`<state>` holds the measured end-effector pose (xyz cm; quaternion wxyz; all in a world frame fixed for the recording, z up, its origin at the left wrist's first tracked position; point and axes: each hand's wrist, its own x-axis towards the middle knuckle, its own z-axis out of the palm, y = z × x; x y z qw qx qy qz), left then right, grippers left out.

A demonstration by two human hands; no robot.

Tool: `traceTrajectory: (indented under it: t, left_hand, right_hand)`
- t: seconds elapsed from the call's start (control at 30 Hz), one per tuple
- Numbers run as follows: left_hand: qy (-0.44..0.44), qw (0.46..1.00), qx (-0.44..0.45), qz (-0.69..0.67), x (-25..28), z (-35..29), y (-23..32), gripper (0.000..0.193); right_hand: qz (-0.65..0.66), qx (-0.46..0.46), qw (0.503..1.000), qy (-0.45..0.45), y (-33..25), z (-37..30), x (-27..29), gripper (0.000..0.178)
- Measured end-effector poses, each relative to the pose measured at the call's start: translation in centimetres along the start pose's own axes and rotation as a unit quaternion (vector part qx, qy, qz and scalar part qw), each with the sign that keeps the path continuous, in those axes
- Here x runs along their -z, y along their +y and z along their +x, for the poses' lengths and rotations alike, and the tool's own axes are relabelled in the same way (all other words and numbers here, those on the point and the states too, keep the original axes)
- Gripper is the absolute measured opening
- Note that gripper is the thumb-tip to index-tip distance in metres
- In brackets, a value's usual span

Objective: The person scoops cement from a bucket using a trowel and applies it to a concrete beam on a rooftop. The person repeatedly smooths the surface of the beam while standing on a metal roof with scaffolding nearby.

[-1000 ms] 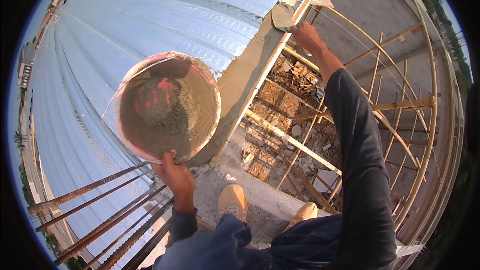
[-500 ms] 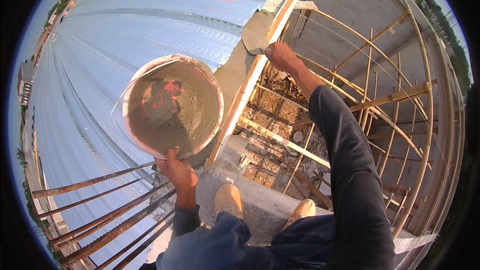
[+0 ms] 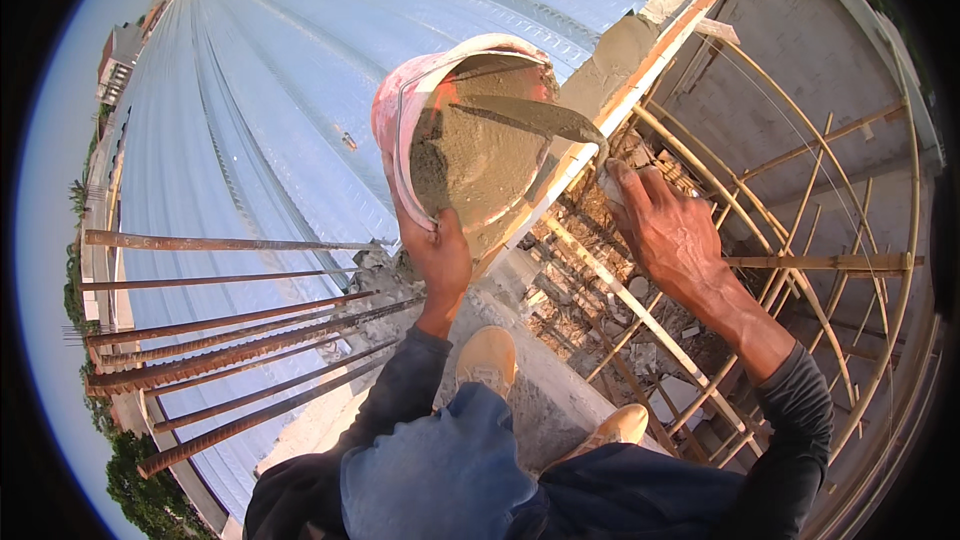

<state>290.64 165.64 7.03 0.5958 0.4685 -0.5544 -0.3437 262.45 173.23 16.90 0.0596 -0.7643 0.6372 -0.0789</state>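
One bucket [image 3: 455, 130], pink, now tipped on its side toward the wall top [image 3: 640, 50]; earlier it faced up. Grey mortar [image 3: 470, 155] inside. Left hand [image 3: 435, 255] clamps its lower rim. Right hand [image 3: 665, 230] has come in, closed on one trowel [image 3: 525, 118], blade in the mortar. Two shoes [image 3: 487, 360] on the ledge edge.

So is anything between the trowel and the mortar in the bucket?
Nothing visible. The right hand has the trowel blade already inside the tilted bucket, lying on the mortar; the left hand grips the rim.
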Motion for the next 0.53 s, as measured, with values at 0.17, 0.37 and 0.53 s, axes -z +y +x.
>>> traceTrajectory:
  t: [0.17, 0.37, 0.53]
  left_hand:
    - [-0.043, 0.997, -0.042, -0.040, -2.9, -1.4, 1.8, 0.084]
    - [-0.071, 0.997, -0.017, -0.040, -1.5, -1.7, 1.7, 0.088]
    - [-0.080, 0.986, 0.114, -0.094, 1.4, -1.5, -1.9, 0.087]
  right_hand:
    - [0.019, -0.047, 0.995, -0.087, -1.5, 4.2, 0.2, 0.029]
    - [0.178, 0.047, 0.970, -0.158, 0.5, 3.1, -0.5, 0.033]
    - [0.287, 0.051, 0.943, -0.161, 1.2, 2.2, -2.9, 0.049]
